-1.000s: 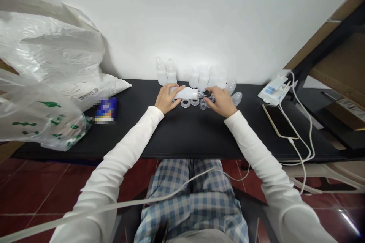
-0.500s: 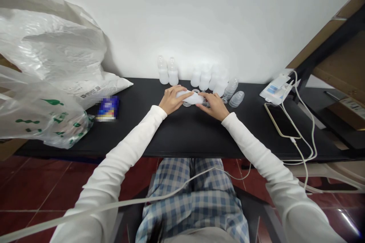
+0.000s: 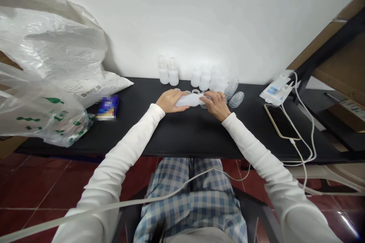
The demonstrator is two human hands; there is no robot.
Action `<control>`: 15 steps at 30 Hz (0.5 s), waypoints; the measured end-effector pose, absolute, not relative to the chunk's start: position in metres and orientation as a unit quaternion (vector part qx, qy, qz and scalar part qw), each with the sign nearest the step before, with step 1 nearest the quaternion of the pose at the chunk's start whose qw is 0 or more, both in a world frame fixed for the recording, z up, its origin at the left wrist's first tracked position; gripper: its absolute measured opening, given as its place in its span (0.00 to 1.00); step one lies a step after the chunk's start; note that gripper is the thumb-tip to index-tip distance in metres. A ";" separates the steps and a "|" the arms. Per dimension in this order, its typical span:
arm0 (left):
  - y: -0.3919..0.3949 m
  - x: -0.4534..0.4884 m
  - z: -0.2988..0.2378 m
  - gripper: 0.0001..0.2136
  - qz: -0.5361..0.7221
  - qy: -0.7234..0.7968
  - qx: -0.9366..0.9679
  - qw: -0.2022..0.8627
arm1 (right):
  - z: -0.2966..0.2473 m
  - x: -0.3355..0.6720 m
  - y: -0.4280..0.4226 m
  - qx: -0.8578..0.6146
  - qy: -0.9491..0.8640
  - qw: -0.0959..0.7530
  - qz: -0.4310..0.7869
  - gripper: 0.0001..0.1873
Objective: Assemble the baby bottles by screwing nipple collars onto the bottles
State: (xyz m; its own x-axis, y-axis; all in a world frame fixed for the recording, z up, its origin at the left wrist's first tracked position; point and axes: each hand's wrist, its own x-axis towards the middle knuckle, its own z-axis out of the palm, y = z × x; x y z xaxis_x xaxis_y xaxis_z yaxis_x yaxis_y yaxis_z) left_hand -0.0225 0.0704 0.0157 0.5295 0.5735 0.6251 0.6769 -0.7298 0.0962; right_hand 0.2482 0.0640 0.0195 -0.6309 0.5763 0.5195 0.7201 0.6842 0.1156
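A frosted white baby bottle [image 3: 188, 100] lies sideways between my hands, just above the black table. My left hand [image 3: 170, 101] is closed round its base end, thumb below and fingers above. At the neck end, the fingers of my right hand [image 3: 216, 103] are pinched together and cover whatever sits on the neck. Clear rings [image 3: 195, 91] lie just behind the bottle. Several more white bottles [image 3: 204, 79] stand uncapped by the wall. To their left are two bottles [image 3: 168, 72] with clear domed caps. Loose clear caps [image 3: 236, 99] lie right of my right hand.
On the left, big plastic bags [image 3: 51, 45] and a blue packet [image 3: 107, 107] occupy the black table [image 3: 182, 136]. At the right are a phone [image 3: 281, 120], white cables [image 3: 310, 133] and a white box [image 3: 275, 89]. A cable also crosses my lap.
My right fingers have moved from beside the bottle's end, where a clear piece showed, onto its neck. My left fingers have shifted back toward the base, and the bottle lies more level.
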 end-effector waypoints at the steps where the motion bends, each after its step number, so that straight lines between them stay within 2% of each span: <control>1: 0.071 -0.023 0.016 0.26 -0.329 -0.367 -0.866 0.086 | 0.021 0.248 0.064 -0.375 -0.884 0.232 -0.157 0.18; 4: 0.072 -0.027 0.017 0.26 -0.346 -0.404 -0.839 0.116 | 0.026 0.248 0.062 -0.400 -0.870 0.249 -0.146 0.33; 6: 0.072 -0.028 0.017 0.26 -0.356 -0.418 -0.825 0.130 | 0.029 0.247 0.061 -0.419 -0.859 0.262 -0.135 0.37; 12: 0.071 -0.023 0.012 0.21 -0.334 -0.411 -0.841 0.110 | 0.027 0.245 0.065 -0.438 -0.848 0.277 -0.105 0.23; 15: 0.072 -0.022 0.012 0.24 -0.334 -0.420 -0.837 0.109 | 0.026 0.247 0.065 -0.430 -0.845 0.297 -0.114 0.18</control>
